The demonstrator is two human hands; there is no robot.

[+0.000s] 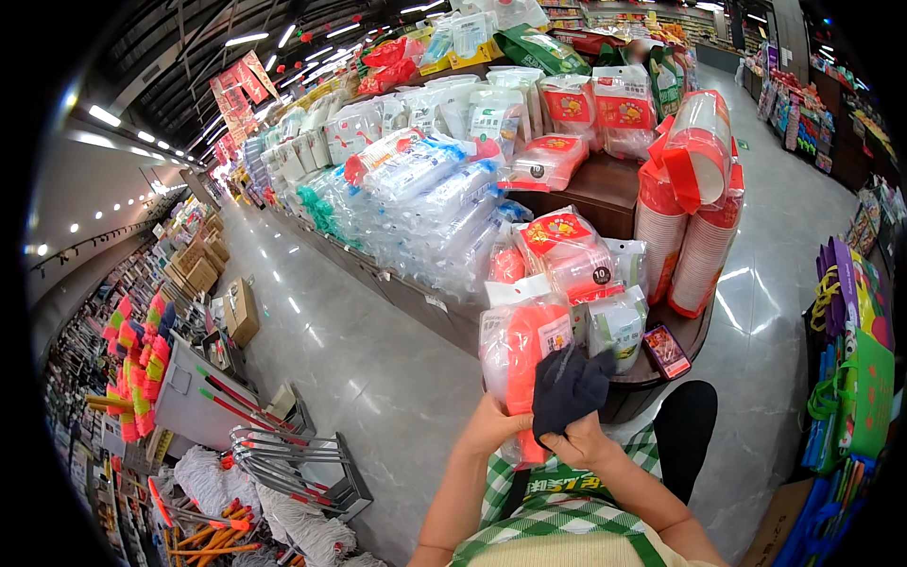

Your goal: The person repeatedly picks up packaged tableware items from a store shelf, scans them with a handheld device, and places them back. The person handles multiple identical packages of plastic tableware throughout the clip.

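Observation:
My left hand [494,423] grips the lower end of a clear plastic pack [522,333] that holds red and white disposable tableware. In my right hand [577,443] is a bunched dark cloth [570,386], which lies over the right side of that pack and hides part of it. Just beyond, on the low shelf of the display, sit a red-labelled pack of bowls [567,248] and a smaller white and green pack [618,329]. A small purple and red box [666,351] rests by the shelf's rounded corner.
Tall sleeves of paper cups [687,212] stand on the display's right corner. Clear bags of plasticware [425,191] are piled to the left. Mop heads [212,482] and grey metal racks [297,464] occupy the lower left. Folded bags [868,390] line the right side.

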